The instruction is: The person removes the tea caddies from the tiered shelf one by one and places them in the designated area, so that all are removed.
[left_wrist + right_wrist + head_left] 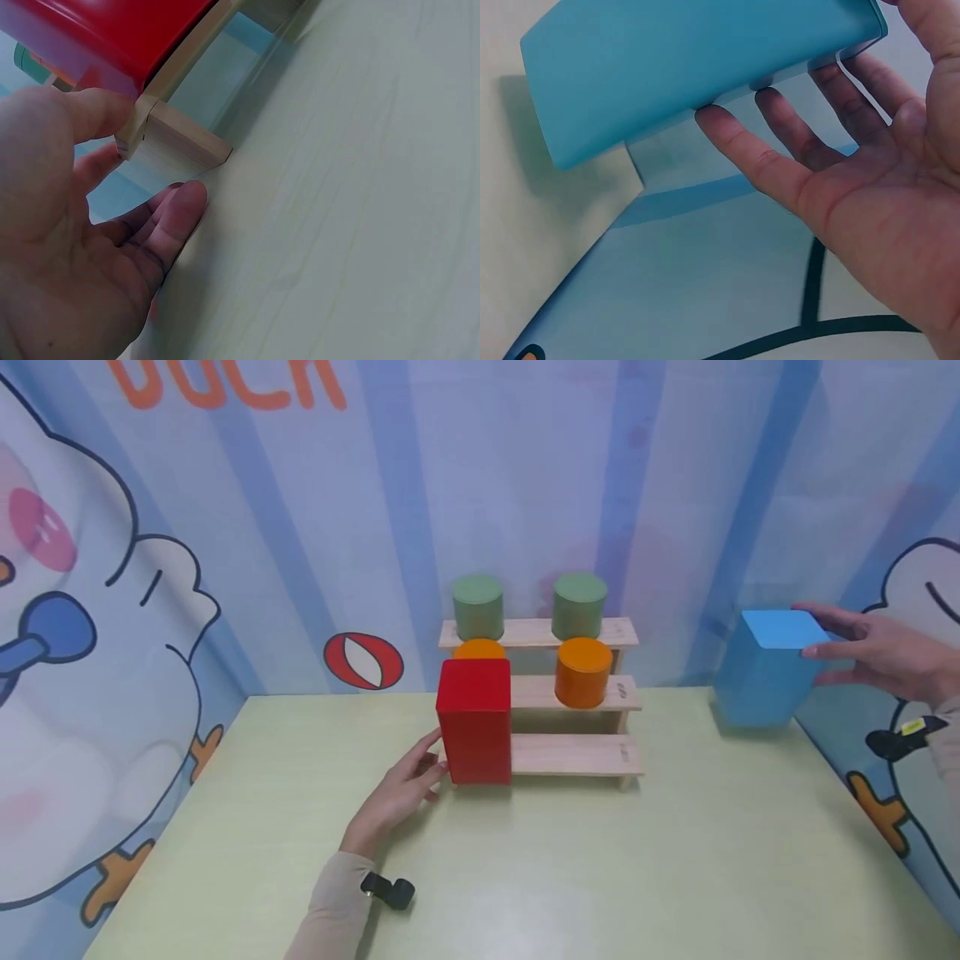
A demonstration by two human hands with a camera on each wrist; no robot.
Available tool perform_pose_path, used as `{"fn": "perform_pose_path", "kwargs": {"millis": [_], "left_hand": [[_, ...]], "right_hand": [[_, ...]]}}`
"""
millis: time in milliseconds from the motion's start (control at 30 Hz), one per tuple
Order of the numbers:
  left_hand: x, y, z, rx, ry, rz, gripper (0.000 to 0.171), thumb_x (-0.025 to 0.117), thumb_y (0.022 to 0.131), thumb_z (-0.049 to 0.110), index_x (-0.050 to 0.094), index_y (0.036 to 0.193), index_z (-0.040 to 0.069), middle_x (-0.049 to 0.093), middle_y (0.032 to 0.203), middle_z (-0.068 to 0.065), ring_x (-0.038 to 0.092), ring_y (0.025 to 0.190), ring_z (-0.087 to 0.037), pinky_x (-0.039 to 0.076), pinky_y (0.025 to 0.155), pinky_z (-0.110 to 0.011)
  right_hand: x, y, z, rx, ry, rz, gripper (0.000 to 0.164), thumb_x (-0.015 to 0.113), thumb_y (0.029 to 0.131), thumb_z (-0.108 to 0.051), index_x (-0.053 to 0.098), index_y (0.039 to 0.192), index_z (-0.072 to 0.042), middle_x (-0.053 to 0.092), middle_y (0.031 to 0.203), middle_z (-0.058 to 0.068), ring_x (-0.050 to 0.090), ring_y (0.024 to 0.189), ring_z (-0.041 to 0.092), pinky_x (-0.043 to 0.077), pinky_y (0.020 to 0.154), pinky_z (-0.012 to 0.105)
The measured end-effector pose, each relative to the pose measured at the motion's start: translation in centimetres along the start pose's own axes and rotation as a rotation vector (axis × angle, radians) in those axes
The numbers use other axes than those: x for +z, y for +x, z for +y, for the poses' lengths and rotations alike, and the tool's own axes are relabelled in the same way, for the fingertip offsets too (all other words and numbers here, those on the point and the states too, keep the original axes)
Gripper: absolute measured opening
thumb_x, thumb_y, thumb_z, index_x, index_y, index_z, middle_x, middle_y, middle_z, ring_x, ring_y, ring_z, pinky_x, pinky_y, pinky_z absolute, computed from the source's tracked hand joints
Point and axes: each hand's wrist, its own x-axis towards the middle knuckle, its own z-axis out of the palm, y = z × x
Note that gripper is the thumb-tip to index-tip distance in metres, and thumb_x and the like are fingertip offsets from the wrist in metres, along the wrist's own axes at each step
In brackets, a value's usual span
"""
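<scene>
A tall red box [474, 722] stands at the left end of the lowest tier of a three-tier wooden rack [573, 753]. My left hand [405, 785] is beside that end, fingers loosely bent. In the left wrist view the thumb [105, 112] touches the rack's corner just under the box, and the other fingers spread below. At the table's far right corner my right hand [885, 652] holds a light blue box [765, 672] from its right side. Fingertips [720, 124] press one face in the right wrist view; the thumb is partly cut off.
Two green cylinders [478, 607] stand on the top tier. An orange cylinder [583, 672] is on the middle tier; another [480, 649] is mostly hidden behind the red box. A printed cloth [525, 485] rises behind and beside the pale table [600, 868].
</scene>
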Motion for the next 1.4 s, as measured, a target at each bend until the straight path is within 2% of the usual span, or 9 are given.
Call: {"fn": "perform_pose_path", "kwargs": {"millis": [100, 200, 633, 733, 867, 967, 1100, 1200, 1400], "left_hand": [[0.1, 0.0, 0.0, -0.003, 0.004, 0.002, 0.07, 0.069, 0.111, 0.034, 0.037, 0.173, 0.044, 0.063, 0.146, -0.006, 0.064, 0.128, -0.026, 0.064, 0.099, -0.041], [0.1, 0.0, 0.0, 0.0, 0.007, 0.002, 0.07, 0.068, 0.111, 0.035, 0.037, 0.173, 0.044, 0.063, 0.145, -0.005, 0.064, 0.127, -0.025, 0.064, 0.098, -0.04], [0.0, 0.0, 0.0, 0.014, -0.009, 0.0, 0.07, 0.068, 0.111, 0.032, 0.037, 0.173, 0.043, 0.064, 0.142, -0.005, 0.064, 0.125, -0.025, 0.064, 0.096, -0.04], [0.1, -0.1, 0.1, 0.017, -0.013, 0.0, 0.07, 0.069, 0.111, 0.032, 0.038, 0.173, 0.042, 0.064, 0.141, -0.005, 0.064, 0.125, -0.025, 0.065, 0.096, -0.04], [0.1, -0.2, 0.1, 0.028, -0.009, -0.005, 0.071, 0.069, 0.111, 0.035, 0.037, 0.173, 0.042, 0.064, 0.143, -0.007, 0.064, 0.126, -0.027, 0.065, 0.096, -0.04], [0.0, -0.1, 0.0, 0.041, 0.014, -0.001, 0.072, 0.069, 0.11, 0.041, 0.036, 0.174, 0.041, 0.064, 0.143, -0.009, 0.064, 0.126, -0.028, 0.065, 0.095, -0.038], [-0.1, 0.0, -0.1, 0.034, 0.017, 0.002, 0.073, 0.069, 0.11, 0.043, 0.035, 0.174, 0.042, 0.064, 0.143, -0.008, 0.064, 0.126, -0.026, 0.065, 0.094, -0.038], [0.0, 0.0, 0.0, 0.014, 0.0, 0.002, 0.072, 0.07, 0.11, 0.04, 0.036, 0.173, 0.045, 0.064, 0.143, -0.006, 0.064, 0.127, -0.026, 0.064, 0.097, -0.04], [0.2, -0.1, 0.1, 0.006, 0.002, 0.011, 0.07, 0.068, 0.111, 0.035, 0.038, 0.173, 0.042, 0.065, 0.142, -0.006, 0.064, 0.126, -0.026, 0.064, 0.096, -0.041]], "right_hand": [[0.4, 0.3, 0.6, 0.007, 0.009, -0.002, 0.094, 0.062, 0.117, -0.029, -0.008, 0.178, -0.035, -0.023, 0.182, 0.023, 0.015, 0.157, 0.061, 0.05, 0.114, 0.07], [0.7, 0.6, 1.1, 0.011, 0.019, -0.005, 0.094, 0.061, 0.117, -0.026, -0.01, 0.178, -0.032, -0.023, 0.181, 0.026, 0.014, 0.157, 0.062, 0.045, 0.117, 0.075], [1.7, 1.5, 2.9, 0.01, 0.084, -0.038, 0.096, 0.059, 0.118, -0.026, -0.017, 0.176, -0.036, -0.026, 0.18, 0.026, 0.007, 0.157, 0.065, 0.033, 0.12, 0.083], [1.6, 1.3, 3.2, 0.02, 0.103, -0.048, 0.097, 0.06, 0.118, -0.026, -0.018, 0.175, -0.038, -0.026, 0.18, 0.027, 0.004, 0.159, 0.067, 0.035, 0.12, 0.082], [1.5, 1.1, 3.2, 0.016, 0.124, -0.058, 0.099, 0.061, 0.117, -0.024, -0.017, 0.175, -0.041, -0.025, 0.181, 0.025, 0.003, 0.16, 0.067, 0.035, 0.121, 0.081], [1.3, 1.0, 2.9, 0.0, 0.115, -0.062, 0.099, 0.06, 0.117, -0.019, -0.019, 0.175, -0.035, -0.026, 0.181, 0.024, 0.002, 0.16, 0.065, 0.027, 0.123, 0.084], [1.1, 1.0, 2.5, -0.018, 0.091, -0.039, 0.103, 0.063, 0.115, -0.015, -0.02, 0.176, -0.026, -0.03, 0.181, 0.017, -0.012, 0.164, 0.06, 0.016, 0.124, 0.086], [0.9, 0.8, 2.2, -0.015, 0.073, -0.011, 0.104, 0.064, 0.115, -0.018, -0.02, 0.176, -0.024, -0.03, 0.181, 0.013, -0.015, 0.165, 0.058, 0.016, 0.124, 0.086], [0.4, 0.3, 1.5, -0.024, 0.047, 0.026, 0.1, 0.063, 0.116, -0.025, -0.017, 0.177, -0.028, -0.027, 0.183, 0.011, -0.011, 0.164, 0.061, 0.015, 0.122, 0.088]]}}
